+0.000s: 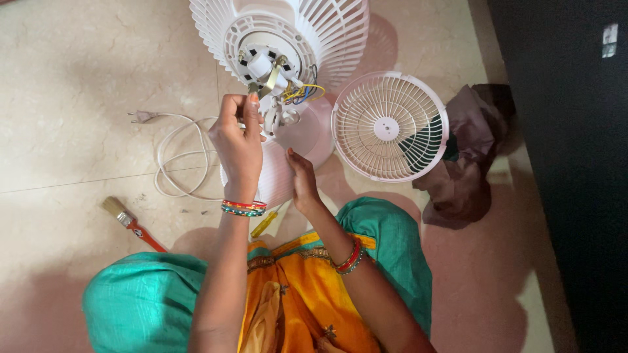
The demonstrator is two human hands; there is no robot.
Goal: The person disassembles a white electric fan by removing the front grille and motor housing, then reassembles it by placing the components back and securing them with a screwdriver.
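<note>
Nearest the person's knees, a yellow-handled screwdriver (267, 223) lies on the floor (65, 78), with a paintbrush (133, 224) off at nine o'clock. The right hand (302, 180) rests released on the white fan base (297, 140). The left hand (237, 145) is clenched around a small tool at the exposed fan motor (269, 68), at twelve o'clock. A detached fan grille (390, 126) sits at two o'clock against a brown cloth (461, 176); the white cord (176, 153) coils at ten o'clock.

Two hands (239, 140) (302, 180) at work, two fan grilles (327, 29) (390, 125), one paintbrush (131, 223) lower left, one plug cord (176, 153), one yellow screwdriver (267, 223), one brown cloth (468, 157)
</note>
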